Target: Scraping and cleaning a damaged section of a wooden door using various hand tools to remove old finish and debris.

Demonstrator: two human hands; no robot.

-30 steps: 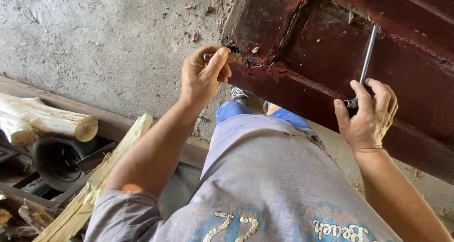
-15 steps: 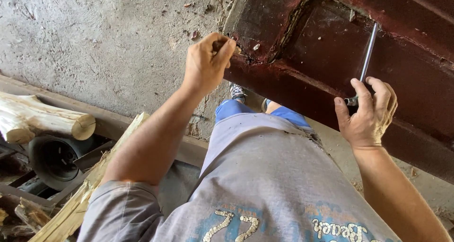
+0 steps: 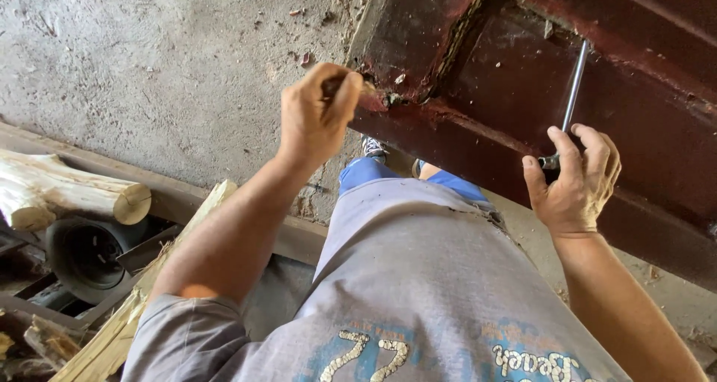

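Holding tight, the left hand [image 3: 314, 117] is curled shut around a small tool [image 3: 364, 85] (only a little brown tip sticks out past the thumb). That tip sits right at the chipped corner of a big dark red metal frame [image 3: 478, 135], where the paint is cracked and flaky.

The right hand [image 3: 575, 180] is closed around the bottom end of a thin shiny metal rod [image 3: 573, 83]. The rod runs up from the fingers and lies against the red frame, ending near its top ledge.

Both hands are well apart, one at each side of the frame. Below them you can see the person's gray shirt [image 3: 418, 277] and blue shorts [image 3: 366, 173], with a shoe [image 3: 373, 147] peeking out on the gray concrete floor [image 3: 164, 68]. Off to the left lie a pale log [image 3: 67, 191], a long split piece of wood [image 3: 149, 285] and a black round thing [image 3: 86, 255], which I cannot make out.
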